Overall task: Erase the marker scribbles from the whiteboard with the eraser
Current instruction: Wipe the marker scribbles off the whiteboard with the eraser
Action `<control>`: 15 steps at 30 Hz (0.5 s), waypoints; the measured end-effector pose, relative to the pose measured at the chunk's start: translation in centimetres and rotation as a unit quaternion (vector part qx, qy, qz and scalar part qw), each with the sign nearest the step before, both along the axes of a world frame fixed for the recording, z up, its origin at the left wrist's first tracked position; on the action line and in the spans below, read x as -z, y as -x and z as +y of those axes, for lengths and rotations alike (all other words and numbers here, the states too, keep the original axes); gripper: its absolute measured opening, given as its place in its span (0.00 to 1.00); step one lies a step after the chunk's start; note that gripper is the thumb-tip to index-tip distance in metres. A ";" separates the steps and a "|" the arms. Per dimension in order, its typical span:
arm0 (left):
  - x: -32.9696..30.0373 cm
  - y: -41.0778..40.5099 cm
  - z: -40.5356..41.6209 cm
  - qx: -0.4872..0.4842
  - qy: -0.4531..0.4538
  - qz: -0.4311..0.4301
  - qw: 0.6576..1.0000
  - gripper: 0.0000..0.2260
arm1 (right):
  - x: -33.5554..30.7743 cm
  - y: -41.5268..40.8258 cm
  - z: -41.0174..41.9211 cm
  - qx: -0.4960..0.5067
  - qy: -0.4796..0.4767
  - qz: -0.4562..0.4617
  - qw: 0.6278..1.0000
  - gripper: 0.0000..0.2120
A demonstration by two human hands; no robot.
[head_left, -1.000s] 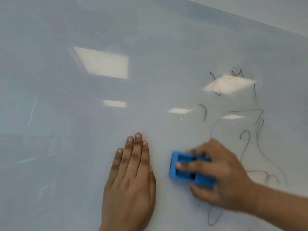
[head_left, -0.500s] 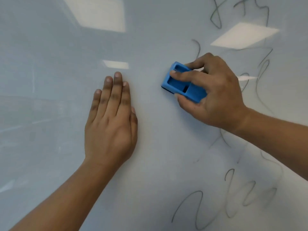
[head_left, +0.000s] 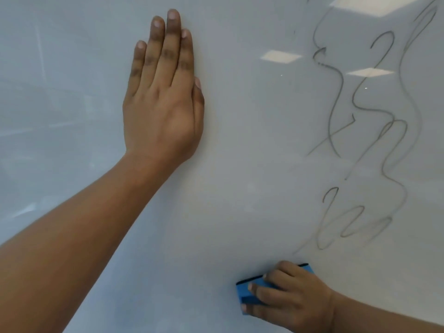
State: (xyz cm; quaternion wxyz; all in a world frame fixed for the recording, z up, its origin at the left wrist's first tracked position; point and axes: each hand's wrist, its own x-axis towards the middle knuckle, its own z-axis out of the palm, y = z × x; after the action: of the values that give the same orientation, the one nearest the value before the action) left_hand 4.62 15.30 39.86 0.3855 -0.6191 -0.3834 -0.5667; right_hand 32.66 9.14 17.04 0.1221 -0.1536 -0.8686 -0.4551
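The whiteboard [head_left: 240, 164] fills the view. Dark marker scribbles [head_left: 367, 131] run down its right side, from the top edge to a looped tangle near the lower right. My right hand [head_left: 293, 299] grips the blue eraser [head_left: 249, 292] against the board at the bottom, just below and left of the lowest loops. My left hand [head_left: 165, 97] lies flat on the board at upper centre, fingers together and pointing up, holding nothing. The board between the two hands bears no marks.
Ceiling light reflections [head_left: 281, 56] glare on the glossy surface at the upper right, partly over the scribbles. My left forearm [head_left: 72, 224] crosses the lower left of the view.
My right hand has carried the eraser down the board from beside my left fingertips to well below my left hand. The view has shifted, showing more scribbles on the right.
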 end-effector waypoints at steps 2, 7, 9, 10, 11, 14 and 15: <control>0.1 0.0 0.0 -0.002 0.009 0.006 1.000 0.25 | -1.4 0.0 -0.1 -0.005 -0.029 -0.008 1.000 0.10; 0.0 -0.1 -0.2 0.002 0.012 0.001 1.000 0.24 | -14.8 1.5 0.6 -0.030 -0.123 0.146 0.981 0.13; -0.2 -0.3 -0.4 0.012 0.013 0.004 1.000 0.24 | -21.8 2.5 1.2 -0.027 -0.157 0.225 0.961 0.17; -0.4 -0.3 -0.3 0.017 0.012 0.005 1.000 0.24 | -25.2 3.0 1.7 -0.026 -0.178 0.255 0.950 0.18; -0.3 -0.2 -0.1 0.018 0.010 0.007 1.000 0.24 | -28.4 3.6 2.1 -0.026 -0.194 0.282 0.939 0.18; 0.0 -0.1 0.5 0.032 -0.023 0.003 0.999 0.25 | -37.2 4.8 2.4 -0.039 -0.219 0.361 0.906 0.20; 0.0 -0.3 0.7 0.042 -0.037 0.001 0.998 0.25 | -39.4 5.2 2.4 -0.042 -0.218 0.393 0.892 0.20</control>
State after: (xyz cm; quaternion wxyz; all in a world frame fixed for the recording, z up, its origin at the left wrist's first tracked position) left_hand 4.89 16.04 39.83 0.3847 -0.6206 -0.3356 -0.5952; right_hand 27.47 11.51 56.40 0.5031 -0.2527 -0.6343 -0.5298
